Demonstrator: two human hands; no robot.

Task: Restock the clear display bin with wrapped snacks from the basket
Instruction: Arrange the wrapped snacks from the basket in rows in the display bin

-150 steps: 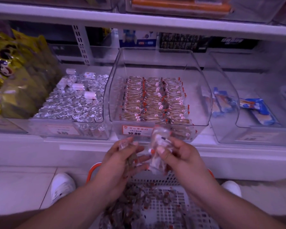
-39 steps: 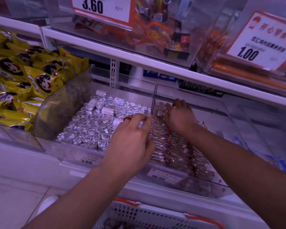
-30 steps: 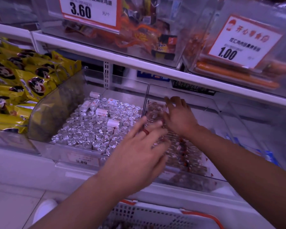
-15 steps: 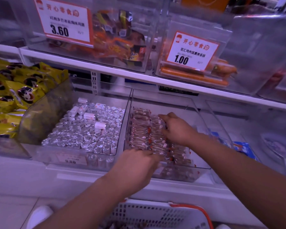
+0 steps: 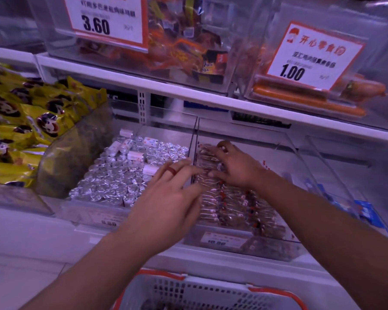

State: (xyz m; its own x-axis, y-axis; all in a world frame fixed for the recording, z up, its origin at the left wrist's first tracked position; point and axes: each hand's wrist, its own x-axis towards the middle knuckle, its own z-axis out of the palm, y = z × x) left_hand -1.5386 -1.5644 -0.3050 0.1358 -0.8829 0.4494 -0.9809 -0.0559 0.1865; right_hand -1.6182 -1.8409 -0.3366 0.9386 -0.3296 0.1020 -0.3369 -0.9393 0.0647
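Nearest, below the clear display bin (image 5: 271, 247), the basket (image 5: 202, 289) shows only its rim and a few dark snacks, so by my judgement more remains to move. Over the bin's near half the left hand (image 5: 168, 198) reaches with fingers straight, holding nothing; at the bin's far left the right hand (image 5: 231, 166) lies spread on the wrapped snacks (image 5: 233, 204), seemingly pressing them flat. Rows fill the bin's left and middle; its right strip and back look bare, under a low shelf.
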